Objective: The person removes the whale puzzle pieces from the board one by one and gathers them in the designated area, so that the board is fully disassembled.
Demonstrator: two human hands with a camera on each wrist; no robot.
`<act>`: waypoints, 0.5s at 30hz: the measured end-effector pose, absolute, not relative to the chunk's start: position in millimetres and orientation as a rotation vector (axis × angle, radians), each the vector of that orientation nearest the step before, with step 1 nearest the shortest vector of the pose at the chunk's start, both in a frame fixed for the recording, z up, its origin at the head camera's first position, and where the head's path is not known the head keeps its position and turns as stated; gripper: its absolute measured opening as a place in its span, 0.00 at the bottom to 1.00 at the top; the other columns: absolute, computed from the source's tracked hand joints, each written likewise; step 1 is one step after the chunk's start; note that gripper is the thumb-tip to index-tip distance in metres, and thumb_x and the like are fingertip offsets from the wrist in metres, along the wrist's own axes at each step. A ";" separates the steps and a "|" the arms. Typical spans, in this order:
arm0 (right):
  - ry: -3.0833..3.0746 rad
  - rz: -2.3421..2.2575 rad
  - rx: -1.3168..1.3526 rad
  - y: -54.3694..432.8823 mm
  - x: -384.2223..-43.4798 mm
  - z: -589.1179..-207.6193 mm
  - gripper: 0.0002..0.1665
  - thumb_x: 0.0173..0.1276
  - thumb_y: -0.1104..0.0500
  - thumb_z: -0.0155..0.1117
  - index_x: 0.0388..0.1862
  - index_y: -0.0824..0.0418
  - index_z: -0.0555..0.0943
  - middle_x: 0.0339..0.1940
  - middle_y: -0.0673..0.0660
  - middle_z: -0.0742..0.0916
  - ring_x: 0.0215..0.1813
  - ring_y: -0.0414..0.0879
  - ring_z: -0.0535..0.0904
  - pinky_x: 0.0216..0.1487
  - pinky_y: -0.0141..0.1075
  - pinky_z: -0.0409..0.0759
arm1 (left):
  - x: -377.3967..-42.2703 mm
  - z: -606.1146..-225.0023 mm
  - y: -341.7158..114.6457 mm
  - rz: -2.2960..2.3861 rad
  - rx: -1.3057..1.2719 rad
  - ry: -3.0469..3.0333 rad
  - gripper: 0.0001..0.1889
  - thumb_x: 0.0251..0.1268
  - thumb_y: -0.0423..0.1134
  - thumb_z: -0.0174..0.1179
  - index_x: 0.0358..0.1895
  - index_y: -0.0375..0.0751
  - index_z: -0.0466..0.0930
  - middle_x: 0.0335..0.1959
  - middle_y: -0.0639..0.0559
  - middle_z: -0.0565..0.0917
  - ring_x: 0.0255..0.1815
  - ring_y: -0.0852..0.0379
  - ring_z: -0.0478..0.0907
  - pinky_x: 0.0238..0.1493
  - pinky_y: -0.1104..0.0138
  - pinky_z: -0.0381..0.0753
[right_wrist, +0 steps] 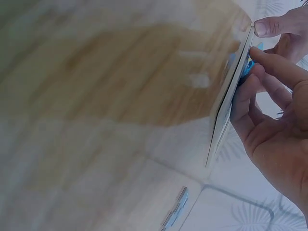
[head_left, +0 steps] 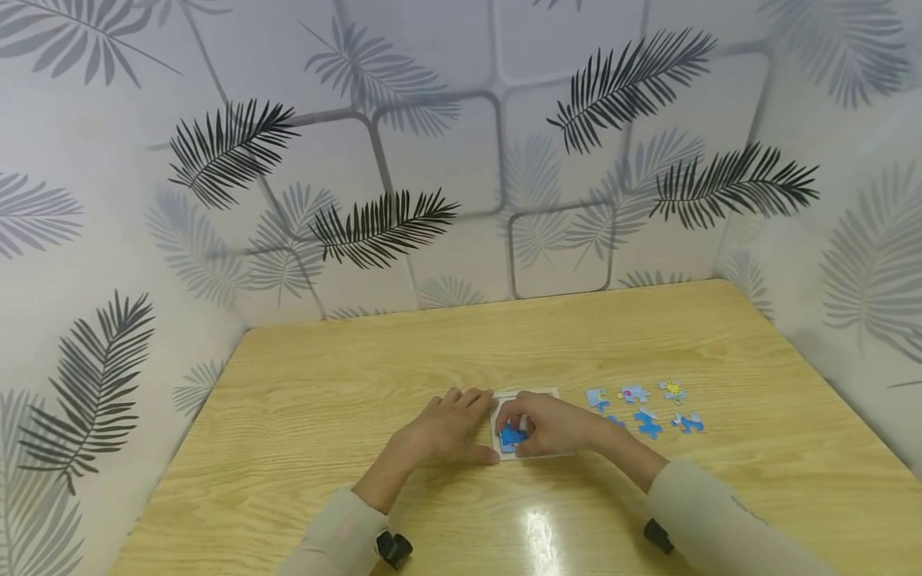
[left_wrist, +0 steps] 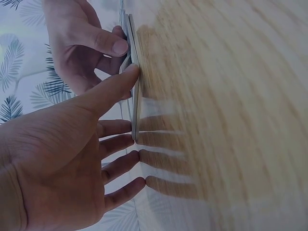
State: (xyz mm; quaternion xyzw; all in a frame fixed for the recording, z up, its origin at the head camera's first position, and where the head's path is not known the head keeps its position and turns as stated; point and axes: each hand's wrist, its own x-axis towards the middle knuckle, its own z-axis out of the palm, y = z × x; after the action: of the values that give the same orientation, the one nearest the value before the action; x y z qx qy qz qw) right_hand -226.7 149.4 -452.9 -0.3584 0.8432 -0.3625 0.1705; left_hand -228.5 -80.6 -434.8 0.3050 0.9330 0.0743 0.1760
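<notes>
In the head view, the left hand (head_left: 450, 428) lies left of lower centre on the desk (head_left: 324, 384), fingers extended and spread, beside the white puzzle board (head_left: 546, 392). The left-wrist view shows what the head view does not: the thumb touching the board's edge, mid-frame, with the board seen edge-on as a thin slab.

Just right of centre in the head view, the right hand (head_left: 560, 424) pinches a blue puzzle piece (head_left: 512, 437) at the board's left part. The right-wrist view, at its right side, shows fingertips on that piece from the side; its outline is hidden by fingers, as is much of the board.

Farther right, loose puzzle pieces (head_left: 649, 423) lie in two rows; the leftmost of the lower row is partly covered by the right wrist. In the right-wrist view some appear edge-on at lower centre, their pictures unreadable.
</notes>
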 end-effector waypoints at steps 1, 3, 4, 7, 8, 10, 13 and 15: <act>2.405 -1.026 -1.028 149.3 -225.9 -452.8 0.17 0.64 0.68 0.75 0.50 0.58 0.84 0.44 0.55 0.81 0.37 0.43 0.77 0.41 0.33 0.80 | -228.3 -435.1 -80.5 0.208 0.862 2.643 0.49 0.70 0.63 0.64 0.84 0.46 0.52 0.83 0.49 0.58 0.83 0.39 0.53 0.78 0.39 0.57; 2.427 -1.019 -1.046 148.6 -224.7 -452.5 0.17 0.63 0.68 0.75 0.50 0.58 0.84 0.42 0.55 0.80 0.36 0.42 0.75 0.39 0.33 0.79 | -228.6 -435.9 -80.3 0.205 0.862 2.647 0.49 0.70 0.64 0.64 0.84 0.46 0.52 0.83 0.49 0.58 0.83 0.40 0.53 0.78 0.39 0.57; 2.439 -1.013 -1.053 148.1 -224.0 -452.3 0.18 0.63 0.69 0.75 0.50 0.58 0.85 0.42 0.55 0.80 0.36 0.42 0.75 0.39 0.32 0.78 | -228.7 -436.0 -80.0 0.204 0.861 2.647 0.49 0.69 0.64 0.64 0.84 0.46 0.52 0.83 0.50 0.58 0.83 0.40 0.53 0.78 0.39 0.57; 2.470 -0.991 -1.070 147.1 -223.1 -452.9 0.18 0.61 0.70 0.76 0.49 0.57 0.85 0.40 0.54 0.80 0.36 0.41 0.74 0.39 0.32 0.78 | -229.1 -436.5 -79.5 0.204 0.862 2.647 0.48 0.69 0.63 0.64 0.84 0.47 0.53 0.83 0.50 0.58 0.83 0.40 0.53 0.78 0.39 0.57; 2.481 -0.981 -1.071 146.7 -223.0 -453.3 0.19 0.61 0.70 0.76 0.49 0.57 0.85 0.40 0.54 0.80 0.36 0.41 0.74 0.39 0.32 0.78 | -229.4 -436.6 -79.4 0.203 0.863 2.645 0.48 0.69 0.63 0.64 0.84 0.47 0.53 0.83 0.50 0.58 0.83 0.40 0.53 0.78 0.39 0.57; 2.494 -0.969 -1.066 146.5 -222.7 -454.1 0.19 0.61 0.70 0.76 0.49 0.56 0.85 0.40 0.53 0.80 0.36 0.41 0.74 0.39 0.32 0.78 | -229.6 -436.8 -79.3 0.203 0.862 2.642 0.48 0.69 0.63 0.64 0.84 0.47 0.53 0.83 0.50 0.58 0.83 0.40 0.53 0.78 0.39 0.57; 2.499 -0.968 -1.067 146.2 -222.7 -454.5 0.19 0.61 0.70 0.76 0.49 0.56 0.86 0.40 0.53 0.79 0.37 0.42 0.74 0.39 0.32 0.78 | -229.6 -436.8 -79.2 0.204 0.866 2.641 0.48 0.69 0.63 0.64 0.84 0.47 0.54 0.83 0.50 0.58 0.83 0.39 0.53 0.78 0.38 0.57; 2.503 -0.970 -1.075 145.9 -222.7 -454.4 0.20 0.60 0.71 0.76 0.49 0.56 0.86 0.41 0.53 0.79 0.37 0.43 0.74 0.38 0.31 0.78 | -229.4 -436.5 -79.4 0.207 0.870 2.641 0.48 0.70 0.63 0.64 0.84 0.47 0.53 0.83 0.49 0.58 0.83 0.39 0.53 0.78 0.38 0.56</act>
State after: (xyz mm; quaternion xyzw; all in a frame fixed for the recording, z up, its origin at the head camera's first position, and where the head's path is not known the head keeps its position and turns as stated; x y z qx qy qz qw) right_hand -222.7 145.9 -454.4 -0.3688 0.8589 -0.3328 0.1246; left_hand -229.4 -79.4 -436.5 0.3072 0.9324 0.0731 0.1759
